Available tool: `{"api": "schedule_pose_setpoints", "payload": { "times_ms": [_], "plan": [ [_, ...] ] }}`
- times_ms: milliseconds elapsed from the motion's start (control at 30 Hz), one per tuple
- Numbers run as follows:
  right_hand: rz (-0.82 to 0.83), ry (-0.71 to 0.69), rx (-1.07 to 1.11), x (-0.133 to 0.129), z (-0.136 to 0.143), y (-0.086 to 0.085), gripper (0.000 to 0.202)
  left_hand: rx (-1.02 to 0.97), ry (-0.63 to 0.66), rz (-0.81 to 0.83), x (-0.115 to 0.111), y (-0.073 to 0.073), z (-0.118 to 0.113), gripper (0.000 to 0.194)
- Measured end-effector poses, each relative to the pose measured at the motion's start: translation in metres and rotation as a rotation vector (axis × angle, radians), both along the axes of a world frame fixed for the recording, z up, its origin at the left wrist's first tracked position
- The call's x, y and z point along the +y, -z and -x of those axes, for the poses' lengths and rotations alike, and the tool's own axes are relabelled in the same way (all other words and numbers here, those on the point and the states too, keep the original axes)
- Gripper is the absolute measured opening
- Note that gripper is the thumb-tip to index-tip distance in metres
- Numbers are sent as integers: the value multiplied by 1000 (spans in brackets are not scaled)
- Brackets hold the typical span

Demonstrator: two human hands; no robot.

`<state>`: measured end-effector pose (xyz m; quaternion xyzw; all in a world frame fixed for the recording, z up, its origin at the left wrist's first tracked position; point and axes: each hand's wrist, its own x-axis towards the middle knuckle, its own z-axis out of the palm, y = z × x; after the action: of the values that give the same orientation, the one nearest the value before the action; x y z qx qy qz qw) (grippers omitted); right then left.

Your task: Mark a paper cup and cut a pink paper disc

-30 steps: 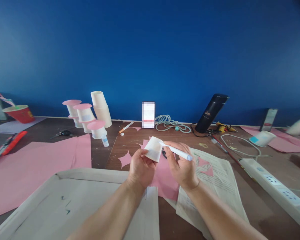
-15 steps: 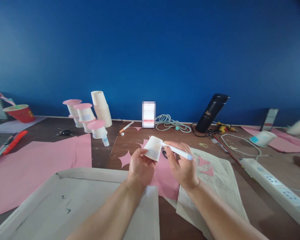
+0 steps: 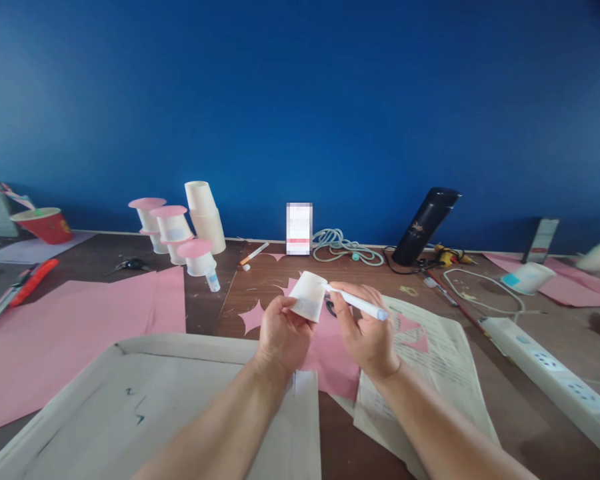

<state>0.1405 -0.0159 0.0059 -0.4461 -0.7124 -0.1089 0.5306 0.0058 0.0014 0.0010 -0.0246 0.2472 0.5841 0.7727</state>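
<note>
Head view: pinches one small white paper cup (image 3: 307, 297) in the grip of the left hand (image 3: 283, 333), between thumb and fingers, tilted above the middle of a brown table (image 3: 230, 313). Pinches one white pen (image 3: 364, 305) in the grip of the right hand (image 3: 370, 333), with its tip at the cup's upper right edge; contact too small to tell. Counts, beyond the left hand, three stacks of white cups (image 3: 177, 232) topped by three pink discs (image 3: 195, 249), one taller cup tower (image 3: 206, 227) just behind and one small bottle (image 3: 213, 280) in front. Counts, along the back edge, one upright screen (image 3: 299, 229), one coiled cable (image 3: 337, 245) and one leaning black flask (image 3: 425, 227). Shows a strip of brown wood between hands and cable, usable as room. Borders the hands with one pale sheet (image 3: 190, 393) at lower left, printed sheets (image 3: 445, 367) under the right forearm and one power strip (image 3: 550, 383) farther right.
</note>
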Motion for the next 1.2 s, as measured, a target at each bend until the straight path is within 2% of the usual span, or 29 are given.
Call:
{"api": "schedule_pose_setpoints", "payload": {
  "times_ms": [433,567,667,767,833,933,1033,1133,1200],
  "plan": [
    [2,-32,44,-2,1,1,18,3,9,-30,-2,0,0,13],
    [35,-128,288,-3,2,2,23,-2,-15,-30,-2,0,0,10],
    [152,-155,567,4,-1,4,26,-21,18,-57,-3,-1,0,9],
    [443,-219,845,14,-4,8,32,-39,58,-83,-5,-3,1,12],
    [636,-355,1000,18,-5,12,39,-51,90,-89,-7,-4,1,15],
    [811,-593,1094,18,-2,15,46,-68,123,-99,-9,-5,2,15],
    [881,-729,1115,15,4,15,49,-79,124,-120,-10,-6,2,13],
    [853,-739,1141,15,8,13,43,-79,111,-147,-12,-8,1,10],
    [833,-710,1151,16,9,13,40,-61,93,-171,-14,-8,-2,14]
  ]
}}
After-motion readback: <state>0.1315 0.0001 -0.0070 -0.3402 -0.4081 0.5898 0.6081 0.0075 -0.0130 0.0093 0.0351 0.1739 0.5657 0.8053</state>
